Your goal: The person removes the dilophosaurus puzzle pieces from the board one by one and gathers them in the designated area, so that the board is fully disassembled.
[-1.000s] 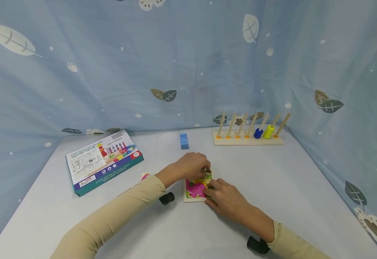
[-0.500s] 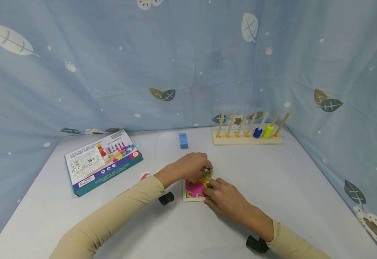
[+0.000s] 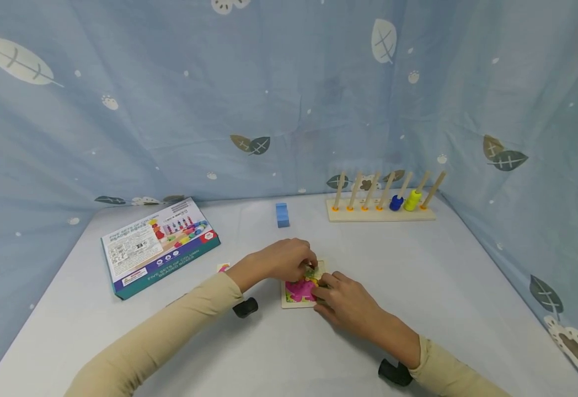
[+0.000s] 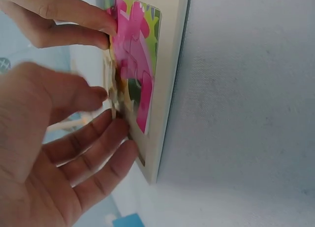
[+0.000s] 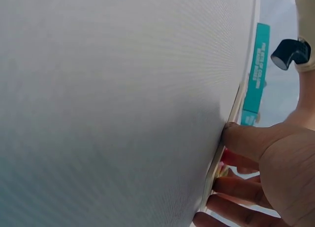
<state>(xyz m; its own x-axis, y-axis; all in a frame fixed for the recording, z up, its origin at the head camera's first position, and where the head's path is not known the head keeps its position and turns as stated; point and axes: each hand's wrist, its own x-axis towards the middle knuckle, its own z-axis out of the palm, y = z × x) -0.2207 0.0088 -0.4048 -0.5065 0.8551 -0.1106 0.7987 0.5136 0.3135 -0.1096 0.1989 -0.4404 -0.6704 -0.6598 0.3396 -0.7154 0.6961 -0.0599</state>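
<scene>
Between a person's two hands, flat on a pale desk (image 3: pixel 269 358), lies a wooden puzzle board (image 4: pixel 166 64) with a partly filled pink picture (image 3: pixel 300 290). The left hand (image 3: pixel 286 259), over the board's far part, pinches a small greenish piece (image 3: pixel 310 272) between thumb and fingers. The right hand (image 3: pixel 346 300) grips the board's right side.

Seating the piece well, as I judge it, calls for steadying the board with the right hand, keeping the piece level in the left, turning it until its outline matches the gap, and only then pressing down; forced in tilted, it could lift its neighbours. Blur hides how it meets them.

Only the head view gives the wider layout: a loose pink-and-white piece (image 3: pixel 223 267) just beyond the left sleeve (image 3: pixel 180 325), a printed box (image 3: pixel 160 248) farther left, a blue block (image 3: pixel 282 215) beyond the left hand, and a peg stand (image 3: pixel 383 217) beyond the right. From the left wrist, the board's far-left corner appears, with what looks like a bare strip inside its frame, covered from above by that hand. From the right wrist, thumb and fingertips press the board's edge.
</scene>
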